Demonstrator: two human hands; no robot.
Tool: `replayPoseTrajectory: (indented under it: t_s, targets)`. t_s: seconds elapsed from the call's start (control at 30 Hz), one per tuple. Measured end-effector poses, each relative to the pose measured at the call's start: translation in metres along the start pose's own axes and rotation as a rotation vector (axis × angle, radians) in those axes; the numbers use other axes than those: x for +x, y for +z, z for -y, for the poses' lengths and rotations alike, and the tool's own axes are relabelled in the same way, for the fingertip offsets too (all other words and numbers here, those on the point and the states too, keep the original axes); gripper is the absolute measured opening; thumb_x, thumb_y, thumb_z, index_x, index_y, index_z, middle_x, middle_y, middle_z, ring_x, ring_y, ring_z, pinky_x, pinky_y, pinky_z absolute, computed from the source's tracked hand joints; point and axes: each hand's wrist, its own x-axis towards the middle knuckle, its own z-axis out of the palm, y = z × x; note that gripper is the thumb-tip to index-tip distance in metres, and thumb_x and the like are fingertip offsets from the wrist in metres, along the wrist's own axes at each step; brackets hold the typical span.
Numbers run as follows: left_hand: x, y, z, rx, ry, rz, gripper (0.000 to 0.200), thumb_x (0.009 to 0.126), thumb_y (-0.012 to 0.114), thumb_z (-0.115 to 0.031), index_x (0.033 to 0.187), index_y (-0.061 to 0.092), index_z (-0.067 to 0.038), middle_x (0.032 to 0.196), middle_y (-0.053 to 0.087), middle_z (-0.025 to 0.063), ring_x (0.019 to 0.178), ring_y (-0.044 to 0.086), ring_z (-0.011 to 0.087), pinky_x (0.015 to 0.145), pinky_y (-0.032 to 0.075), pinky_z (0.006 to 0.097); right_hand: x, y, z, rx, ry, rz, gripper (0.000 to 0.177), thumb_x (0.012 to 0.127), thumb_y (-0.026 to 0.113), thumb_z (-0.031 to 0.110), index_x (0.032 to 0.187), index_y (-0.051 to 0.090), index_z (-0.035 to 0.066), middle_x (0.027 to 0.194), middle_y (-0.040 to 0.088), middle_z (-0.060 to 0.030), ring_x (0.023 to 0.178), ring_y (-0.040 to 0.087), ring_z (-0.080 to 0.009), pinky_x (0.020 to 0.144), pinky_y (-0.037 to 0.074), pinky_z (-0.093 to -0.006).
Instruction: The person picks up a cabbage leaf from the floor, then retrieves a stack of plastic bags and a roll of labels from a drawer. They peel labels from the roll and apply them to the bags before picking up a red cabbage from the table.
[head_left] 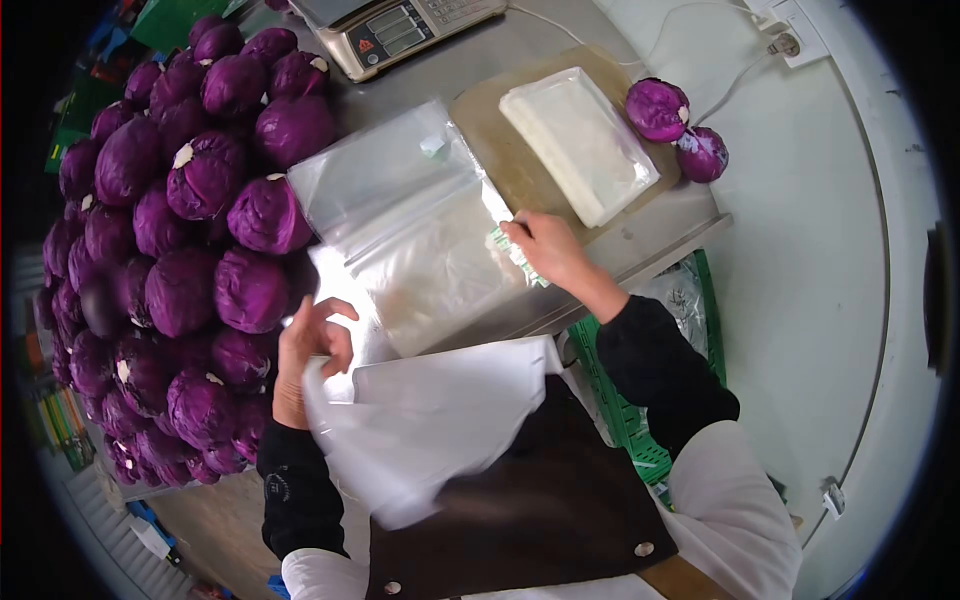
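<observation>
Fingers curled and apart, my left hand [312, 345] is beside the cabbage pile and holds nothing that I can see. A white sheet [425, 410], blurred by motion, hangs just right of it over a dark apron [530, 500]. The fingers of my right hand [550, 250] are closed on a strip of green and white labels [515, 258], at the right edge of the clear plastic bags [435, 270]. These bags lie flat on the metal table, with a small pale piece on their upper part.
Purple cabbages [180, 290] are heaped at the left. A scale [400, 30] stands at the top. Another bag stack [580, 145] lies on a brown board [485, 110], near two cabbages [657, 110]. Below the table's right edge is a green crate [625, 410].
</observation>
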Motion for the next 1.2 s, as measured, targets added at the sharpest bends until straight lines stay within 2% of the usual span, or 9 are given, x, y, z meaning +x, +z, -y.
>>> replayPoseTrajectory:
  t_s: [0.2,0.4,0.67,0.73,0.8,0.93,0.97,1.1,1.2]
  targets:
    - [0.033,0.006,0.016,1.068,-0.052,-0.015,0.03,0.072,0.062,-0.009,0.098,0.054,0.003,0.064,0.061,0.0073,0.053,0.058,0.0173,0.054,0.044,0.0294,0.014,0.03,-0.006,-0.563,0.03,0.084,0.032,0.076,0.067,0.034,0.081,0.063,0.002,0.078,0.064,-0.0165,0.077,0.063,-0.0337,0.068,0.049,-0.042]
    - [0.055,0.029,0.039,1.547,0.109,-0.299,0.025,0.074,0.066,-0.018,0.09,0.055,-0.002,0.057,0.059,0.009,0.056,0.059,0.028,0.055,0.044,0.0349,0.016,-0.002,-0.01,-0.111,0.131,0.025,0.038,0.079,0.064,0.038,0.082,0.063,0.0,0.077,0.064,-0.0162,0.071,0.062,-0.0293,0.067,0.049,-0.0378]
    - [0.054,-0.007,0.033,0.637,0.17,-0.327,0.017,0.088,0.057,-0.016,0.091,0.065,-0.002,0.065,0.05,-0.0067,0.053,0.041,0.0028,0.049,0.033,0.019,0.01,-0.045,-0.051,1.27,0.229,0.059,0.033,0.087,0.057,0.036,0.087,0.062,0.003,0.067,0.055,-0.0002,0.055,0.05,-0.0085,0.04,0.037,-0.0223]
    - [0.049,-0.043,0.036,0.173,0.274,-0.586,0.026,0.092,0.052,-0.023,0.102,0.061,-0.002,0.062,0.048,-0.0065,0.049,0.041,0.0034,0.046,0.034,0.0186,0.012,-0.033,-0.037,0.878,0.278,0.012,0.03,0.086,0.058,0.033,0.086,0.062,0.002,0.071,0.059,-0.0047,0.056,0.055,-0.0134,0.045,0.042,-0.0258]
    - [0.041,-0.097,0.073,-0.173,0.273,-0.071,0.033,0.095,0.042,-0.029,0.107,0.056,-0.002,0.065,0.056,-0.002,0.057,0.054,0.0151,0.055,0.045,0.0265,0.018,-0.008,-0.028,0.256,0.163,0.024,0.026,0.082,0.062,0.028,0.082,0.063,0.002,0.077,0.063,-0.0127,0.064,0.061,-0.0228,0.055,0.048,-0.0323]
    - [0.052,-0.019,0.076,0.453,0.158,-0.182,0.024,0.089,0.049,-0.023,0.099,0.056,-0.002,0.07,0.062,0.0063,0.069,0.061,0.0259,0.066,0.048,0.0339,0.026,0.029,-0.008,-0.413,-0.043,0.121,0.03,0.074,0.071,0.028,0.085,0.061,0.002,0.082,0.064,-0.0191,0.08,0.064,-0.0324,0.069,0.049,-0.0394]
    - [0.058,-0.023,0.076,1.195,0.16,-0.157,0.019,0.082,0.058,-0.015,0.096,0.056,-0.002,0.071,0.061,0.012,0.068,0.061,0.0239,0.064,0.047,0.0323,0.027,0.027,-0.004,-0.414,-0.042,0.118,0.03,0.074,0.071,0.028,0.085,0.061,0.002,0.082,0.064,-0.0191,0.08,0.064,-0.0324,0.069,0.049,-0.0394]
    - [0.064,0.012,0.053,1.277,-0.018,-0.267,0.021,0.077,0.063,-0.01,0.096,0.058,-0.002,0.069,0.059,0.0126,0.062,0.059,0.0208,0.058,0.045,0.0304,0.028,-0.001,0.009,-0.551,0.025,0.041,0.045,0.072,0.074,0.031,0.095,0.054,-0.002,0.076,0.064,-0.0154,0.072,0.064,-0.0305,0.065,0.049,-0.0372]
    - [0.055,-0.011,0.042,0.947,0.112,-0.228,0.019,0.081,0.061,-0.013,0.095,0.059,-0.001,0.072,0.062,0.0093,0.058,0.059,0.0184,0.054,0.045,0.0294,0.042,-0.005,-0.039,0.215,0.018,-0.201,0.038,0.078,0.066,0.025,0.101,0.056,-0.004,0.073,0.062,-0.0096,0.063,0.06,-0.0193,0.06,0.048,-0.0312]
